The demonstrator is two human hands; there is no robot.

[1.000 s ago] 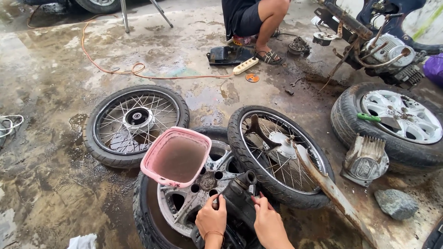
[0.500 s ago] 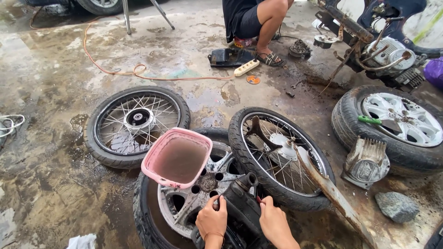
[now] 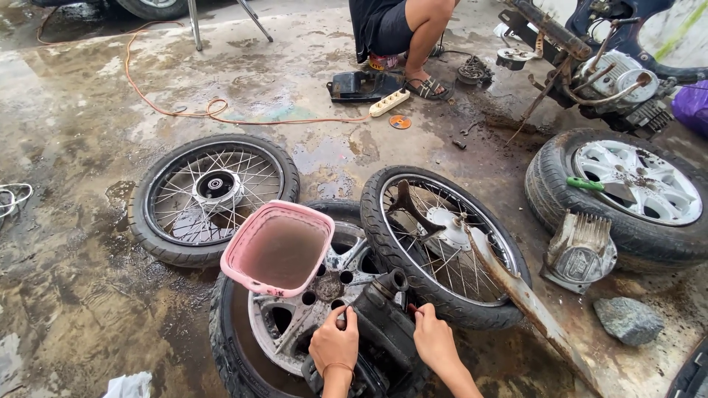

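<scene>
Wet, stained concrete floor in daylight

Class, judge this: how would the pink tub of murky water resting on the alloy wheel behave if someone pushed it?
The pink tub sits tilted on the uneven alloy wheel, so it would probably tip. It looks nearly full, so likely heavy and apt to slosh. Its thin plastic rim may flex.

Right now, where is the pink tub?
In the head view, the pink tub sits left of centre on the alloy wheel, just above the left hand, with the spoked wheel behind it to the left.
</scene>
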